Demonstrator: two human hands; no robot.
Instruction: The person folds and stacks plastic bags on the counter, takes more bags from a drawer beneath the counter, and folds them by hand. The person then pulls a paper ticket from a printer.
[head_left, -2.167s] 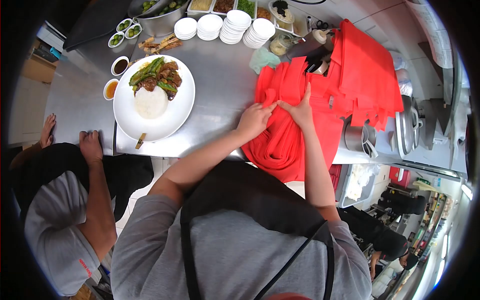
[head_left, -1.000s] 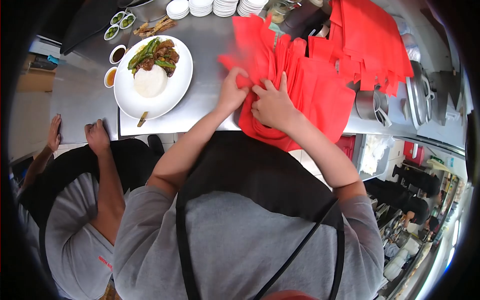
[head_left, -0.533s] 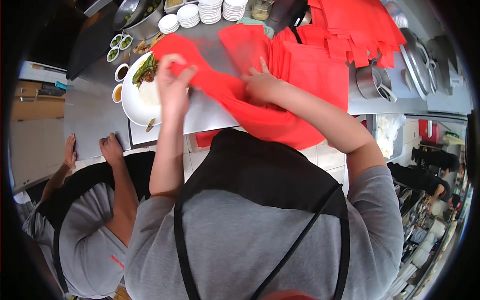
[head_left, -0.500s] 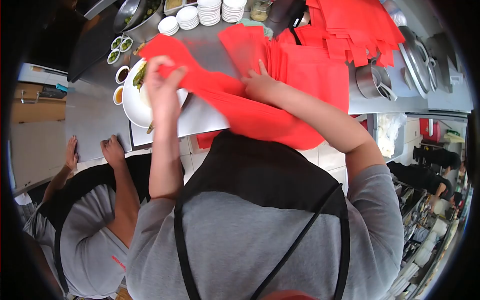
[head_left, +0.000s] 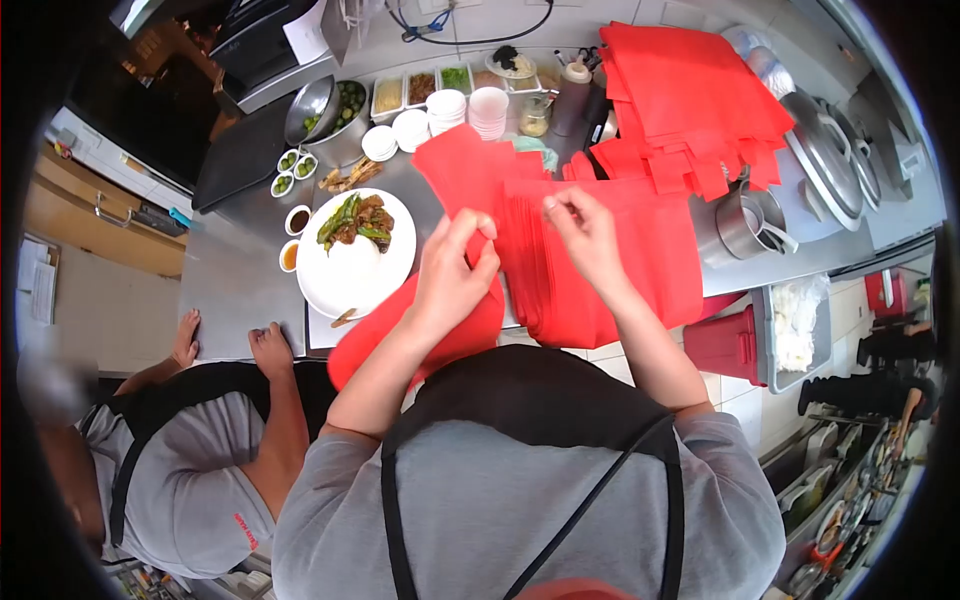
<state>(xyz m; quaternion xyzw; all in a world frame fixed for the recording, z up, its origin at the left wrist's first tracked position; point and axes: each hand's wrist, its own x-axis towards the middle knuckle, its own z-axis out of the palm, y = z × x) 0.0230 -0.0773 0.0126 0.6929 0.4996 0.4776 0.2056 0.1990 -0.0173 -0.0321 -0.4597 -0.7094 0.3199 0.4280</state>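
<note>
Red fabric piece [head_left: 480,315] is hanging over the table [head_left: 240,280] edge beside the plate [head_left: 400,250], left hand [head_left: 452,272] pinching it, right hand [head_left: 588,232] holding fingers curled near the red stack [head_left: 655,250], grip unclear; gathering slack should be protecting the plate.

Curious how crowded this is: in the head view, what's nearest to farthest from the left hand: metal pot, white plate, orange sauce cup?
1. White plate, left of the left hand
2. Orange sauce cup, left of the plate
3. Metal pot, at right
</note>
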